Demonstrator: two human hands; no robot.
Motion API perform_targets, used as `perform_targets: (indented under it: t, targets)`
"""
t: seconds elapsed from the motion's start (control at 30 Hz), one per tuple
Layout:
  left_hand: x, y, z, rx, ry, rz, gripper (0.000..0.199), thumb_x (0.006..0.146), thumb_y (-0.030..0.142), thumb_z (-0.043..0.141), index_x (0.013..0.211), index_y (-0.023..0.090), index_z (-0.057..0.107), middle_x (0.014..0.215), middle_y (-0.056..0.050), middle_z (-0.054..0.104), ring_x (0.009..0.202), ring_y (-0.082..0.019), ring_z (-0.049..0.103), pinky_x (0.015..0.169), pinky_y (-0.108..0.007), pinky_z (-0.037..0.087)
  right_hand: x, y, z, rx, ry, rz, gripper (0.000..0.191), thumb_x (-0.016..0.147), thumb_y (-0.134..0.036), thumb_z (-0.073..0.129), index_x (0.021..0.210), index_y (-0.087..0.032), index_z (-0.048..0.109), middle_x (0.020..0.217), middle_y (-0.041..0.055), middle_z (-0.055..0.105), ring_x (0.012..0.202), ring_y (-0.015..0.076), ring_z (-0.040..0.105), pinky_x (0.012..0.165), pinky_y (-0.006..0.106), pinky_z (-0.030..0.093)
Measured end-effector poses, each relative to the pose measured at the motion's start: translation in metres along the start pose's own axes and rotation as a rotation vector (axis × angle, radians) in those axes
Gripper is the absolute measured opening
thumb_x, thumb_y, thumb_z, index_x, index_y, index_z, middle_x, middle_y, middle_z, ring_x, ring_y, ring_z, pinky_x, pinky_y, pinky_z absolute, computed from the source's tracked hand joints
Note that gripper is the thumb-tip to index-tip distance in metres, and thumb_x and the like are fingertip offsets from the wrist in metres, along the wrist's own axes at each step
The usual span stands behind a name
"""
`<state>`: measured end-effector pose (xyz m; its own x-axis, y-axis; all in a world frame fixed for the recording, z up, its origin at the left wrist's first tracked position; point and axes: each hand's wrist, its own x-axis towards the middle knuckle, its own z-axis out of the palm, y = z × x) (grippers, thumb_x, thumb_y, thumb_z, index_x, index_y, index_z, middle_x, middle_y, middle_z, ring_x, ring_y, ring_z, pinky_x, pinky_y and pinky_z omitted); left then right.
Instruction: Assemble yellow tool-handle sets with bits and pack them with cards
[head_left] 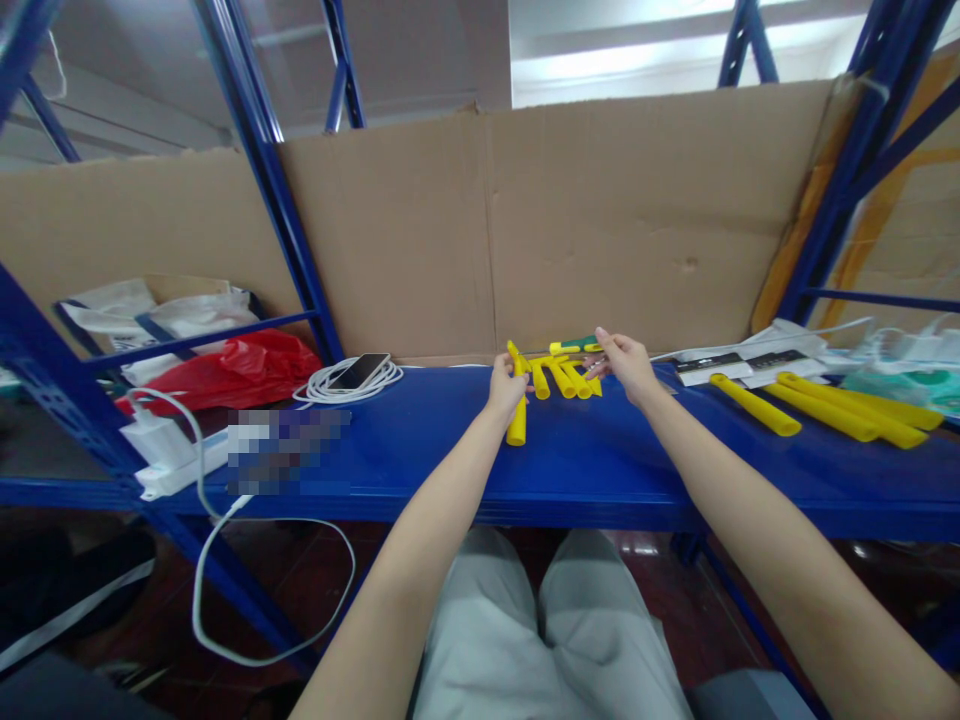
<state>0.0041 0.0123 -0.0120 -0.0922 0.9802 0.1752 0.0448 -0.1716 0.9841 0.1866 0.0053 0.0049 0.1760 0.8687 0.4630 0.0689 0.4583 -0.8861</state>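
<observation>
My left hand (pixel 506 385) is closed around a yellow tube-shaped plastic handle (pixel 516 428), its rounded lower end pointing toward me. Just right of it, several similar yellow handles (pixel 562 380) lie side by side on the blue shelf (pixel 420 440). My right hand (pixel 628 368) is over the right end of this row, with thumb and fingers brought together. What they pinch, if anything, is too small to make out. Behind the row, close to my right fingertips, is a slim green-and-yellow object (pixel 574 345) whose kind I cannot tell.
More yellow handles (pixel 754 405) lie at the right beside flat black-and-white packets (pixel 712 367). To the left are a phone (pixel 361 370) on a coiled white cable (pixel 322 385), a red plastic bag (pixel 225 370) and a power strip (pixel 187 472). A cardboard sheet (pixel 390 250) backs the shelf.
</observation>
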Motion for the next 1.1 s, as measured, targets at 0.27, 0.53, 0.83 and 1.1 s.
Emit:
perform_targets:
  t: [0.27, 0.53, 0.83, 1.1]
  targets:
    - [-0.002, 0.000, 0.002, -0.013, -0.050, -0.029, 0.045, 0.082, 0.002, 0.049, 0.120, 0.025, 0.041, 0.125, -0.007, 0.056, 0.053, -0.005, 0.059, 0.038, -0.013, 0.035, 0.000, -0.003, -0.002, 0.044, 0.046, 0.031, 0.042, 0.076, -0.062, 0.060, 0.084, -0.021, 0.057, 0.058, 0.0017, 0.067, 0.041, 0.0141, 0.062, 0.035, 0.021, 0.042]
    - [-0.002, 0.003, 0.001, -0.023, -0.033, -0.032, 0.041, 0.081, 0.000, 0.050, 0.115, 0.022, 0.042, 0.118, -0.006, 0.059, 0.047, -0.003, 0.055, 0.036, -0.014, 0.034, -0.001, -0.008, -0.005, 0.146, -0.100, 0.040, 0.032, 0.080, -0.051, 0.063, 0.085, -0.020, 0.053, 0.067, 0.0018, 0.070, 0.052, 0.0127, 0.066, 0.047, 0.020, 0.049]
    - [-0.003, 0.001, 0.005, -0.007, -0.059, -0.007, 0.045, 0.079, 0.000, 0.049, 0.117, 0.023, 0.043, 0.118, -0.007, 0.060, 0.051, -0.006, 0.059, 0.037, -0.014, 0.035, 0.000, -0.006, -0.005, 0.156, 0.083, 0.117, 0.039, 0.077, -0.056, 0.064, 0.074, -0.019, 0.050, 0.058, 0.0019, 0.067, 0.042, 0.0104, 0.060, 0.037, 0.017, 0.040]
    - [-0.005, 0.001, 0.006, -0.005, -0.076, 0.006, 0.045, 0.079, -0.001, 0.049, 0.117, 0.022, 0.043, 0.119, -0.008, 0.059, 0.049, -0.005, 0.058, 0.036, -0.014, 0.034, 0.000, -0.008, -0.009, 0.227, 0.027, 0.098, 0.031, 0.087, -0.051, 0.053, 0.091, -0.020, 0.056, 0.053, -0.0008, 0.064, 0.043, 0.0110, 0.061, 0.041, 0.017, 0.043]
